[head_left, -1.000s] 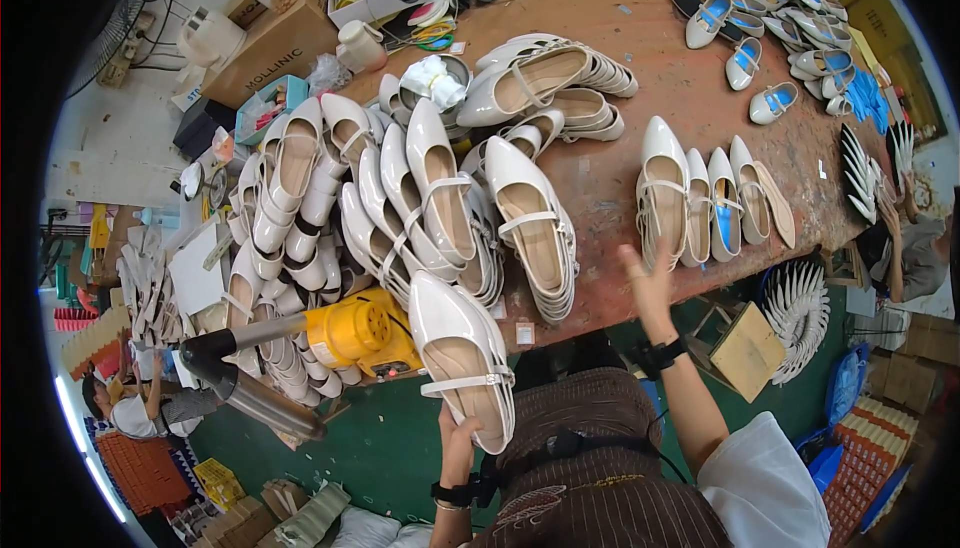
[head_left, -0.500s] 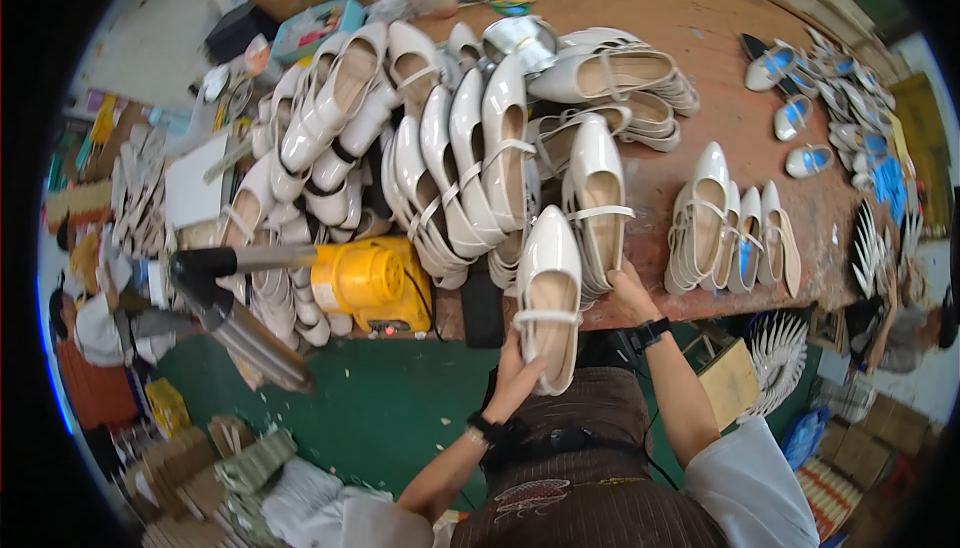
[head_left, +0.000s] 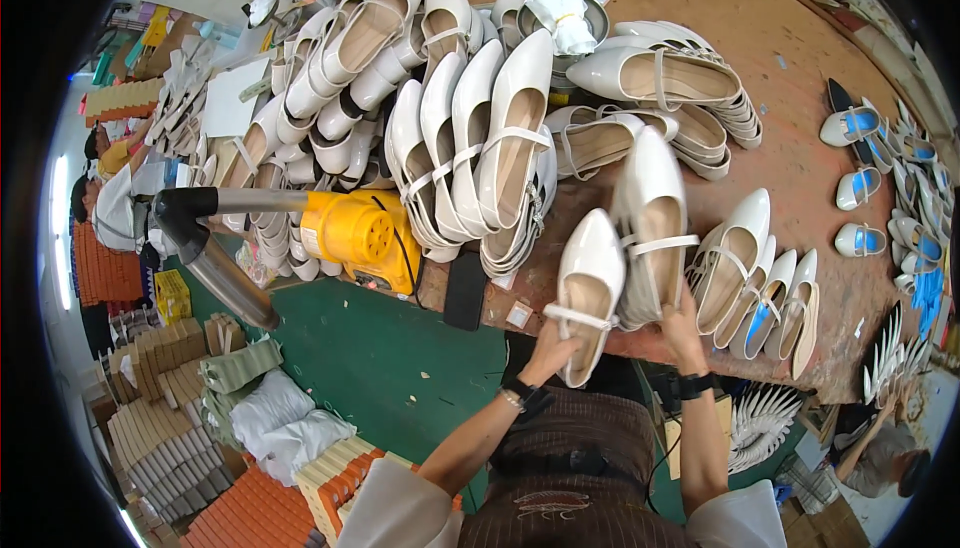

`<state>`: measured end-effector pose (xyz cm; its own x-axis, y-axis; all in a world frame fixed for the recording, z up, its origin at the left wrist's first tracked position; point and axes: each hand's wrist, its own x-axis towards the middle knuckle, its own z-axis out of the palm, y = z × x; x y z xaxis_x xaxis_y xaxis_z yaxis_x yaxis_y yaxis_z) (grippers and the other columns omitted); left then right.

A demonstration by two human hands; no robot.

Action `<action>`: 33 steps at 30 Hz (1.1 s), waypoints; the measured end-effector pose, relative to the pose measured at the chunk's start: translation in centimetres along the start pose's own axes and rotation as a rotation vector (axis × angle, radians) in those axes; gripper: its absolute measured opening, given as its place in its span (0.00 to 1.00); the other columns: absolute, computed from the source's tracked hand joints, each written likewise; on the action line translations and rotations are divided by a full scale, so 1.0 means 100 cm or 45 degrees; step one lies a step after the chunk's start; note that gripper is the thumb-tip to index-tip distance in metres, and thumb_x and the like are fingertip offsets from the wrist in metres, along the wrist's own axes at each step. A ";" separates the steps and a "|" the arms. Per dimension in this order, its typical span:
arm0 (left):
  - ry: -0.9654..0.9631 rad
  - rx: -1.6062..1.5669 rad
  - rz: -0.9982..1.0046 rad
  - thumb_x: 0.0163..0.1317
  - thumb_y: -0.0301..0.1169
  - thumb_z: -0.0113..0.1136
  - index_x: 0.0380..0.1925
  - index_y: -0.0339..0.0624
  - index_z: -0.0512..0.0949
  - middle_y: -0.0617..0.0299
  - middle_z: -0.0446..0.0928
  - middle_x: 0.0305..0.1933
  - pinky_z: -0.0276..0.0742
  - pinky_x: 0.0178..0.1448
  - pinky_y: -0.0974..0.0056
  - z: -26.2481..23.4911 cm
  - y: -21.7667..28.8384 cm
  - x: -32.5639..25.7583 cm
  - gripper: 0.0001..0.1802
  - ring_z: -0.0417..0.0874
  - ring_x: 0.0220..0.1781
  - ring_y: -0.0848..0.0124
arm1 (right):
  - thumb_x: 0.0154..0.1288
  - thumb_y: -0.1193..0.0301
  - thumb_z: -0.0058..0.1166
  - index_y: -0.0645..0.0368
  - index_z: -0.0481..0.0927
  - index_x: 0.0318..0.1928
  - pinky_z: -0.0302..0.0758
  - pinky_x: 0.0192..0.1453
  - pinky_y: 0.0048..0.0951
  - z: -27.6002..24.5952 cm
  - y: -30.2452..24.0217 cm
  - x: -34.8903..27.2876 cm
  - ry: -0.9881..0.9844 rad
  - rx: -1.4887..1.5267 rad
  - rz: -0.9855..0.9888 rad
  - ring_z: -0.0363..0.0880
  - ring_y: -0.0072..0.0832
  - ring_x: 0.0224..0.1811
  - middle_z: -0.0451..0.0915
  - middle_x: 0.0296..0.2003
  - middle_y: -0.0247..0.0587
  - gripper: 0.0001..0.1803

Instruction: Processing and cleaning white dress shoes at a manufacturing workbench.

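Note:
A glossy white pointed flat shoe [head_left: 592,270] with a strap is in my left hand [head_left: 553,351], toe pointing away, held at its heel end over the table's front edge. Beside it, my right hand [head_left: 682,333] grips the heel end of a nested stack of similar white shoes [head_left: 652,183], slightly blurred; how many are nested I cannot tell. Just right of that hand stands another group of white strap shoes [head_left: 735,258], some with blue insoles. To the left, several more white shoes [head_left: 515,138] lean together in nested rows.
A yellow blower-like machine [head_left: 360,238] with a metal pipe [head_left: 235,201] sits at the front left. A black flat block [head_left: 464,291] lies at the table's edge [head_left: 520,316]. A metal bowl [head_left: 590,23] stands among the shoes. Small blue-lined shoes [head_left: 858,188] lie far right; another person [head_left: 885,458] is there.
The view has shifted. The right hand's stack has moved right, close against the group of shoes there. My left hand still holds its shoe, which has moved right too.

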<state>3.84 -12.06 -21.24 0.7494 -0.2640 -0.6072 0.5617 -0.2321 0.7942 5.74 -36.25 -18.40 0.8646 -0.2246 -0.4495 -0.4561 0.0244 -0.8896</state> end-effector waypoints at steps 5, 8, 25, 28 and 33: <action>0.174 -0.130 0.120 0.44 0.23 0.57 0.52 0.31 0.70 0.49 0.78 0.38 0.75 0.47 0.60 0.039 0.050 0.052 0.29 0.80 0.40 0.61 | 0.63 0.81 0.39 0.65 0.66 0.59 0.76 0.50 0.32 -0.039 -0.017 0.003 0.328 0.469 0.312 0.74 0.32 0.49 0.74 0.49 0.46 0.22; 0.258 -0.188 0.142 0.41 0.20 0.54 0.55 0.34 0.68 0.50 0.76 0.46 0.73 0.51 0.64 0.022 0.057 0.066 0.33 0.77 0.48 0.61 | 0.63 0.81 0.41 0.66 0.65 0.58 0.76 0.50 0.34 -0.028 -0.024 0.001 0.442 0.453 0.266 0.74 0.35 0.49 0.73 0.49 0.46 0.22; 0.273 0.321 0.163 0.55 0.45 0.65 0.56 0.34 0.72 0.42 0.74 0.55 0.71 0.59 0.56 -0.088 0.071 0.017 0.33 0.75 0.59 0.54 | 0.72 0.69 0.41 0.61 0.59 0.64 0.70 0.62 0.42 -0.031 -0.032 -0.011 0.500 0.554 0.352 0.70 0.36 0.57 0.69 0.55 0.44 0.22; 0.624 -0.016 0.249 0.52 0.34 0.69 0.44 0.38 0.76 0.53 0.78 0.40 0.75 0.47 0.65 -0.130 0.079 -0.011 0.21 0.80 0.44 0.64 | 0.70 0.73 0.44 0.63 0.57 0.67 0.60 0.70 0.37 -0.001 -0.040 -0.009 0.836 0.119 0.082 0.63 0.37 0.66 0.64 0.64 0.48 0.27; 0.935 0.073 0.420 0.48 0.42 0.73 0.64 0.26 0.55 0.37 0.60 0.64 0.55 0.70 0.53 -0.205 0.106 0.010 0.51 0.61 0.67 0.47 | 0.65 0.79 0.49 0.64 0.53 0.70 0.55 0.72 0.35 0.094 -0.089 -0.007 0.784 -0.428 -0.456 0.59 0.36 0.70 0.59 0.68 0.54 0.34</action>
<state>17.77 4.44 -12.87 0.9238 0.3505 -0.1541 0.2674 -0.3026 0.9148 11.19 -27.14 -10.95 0.7436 -0.6646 0.0732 -0.2960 -0.4254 -0.8552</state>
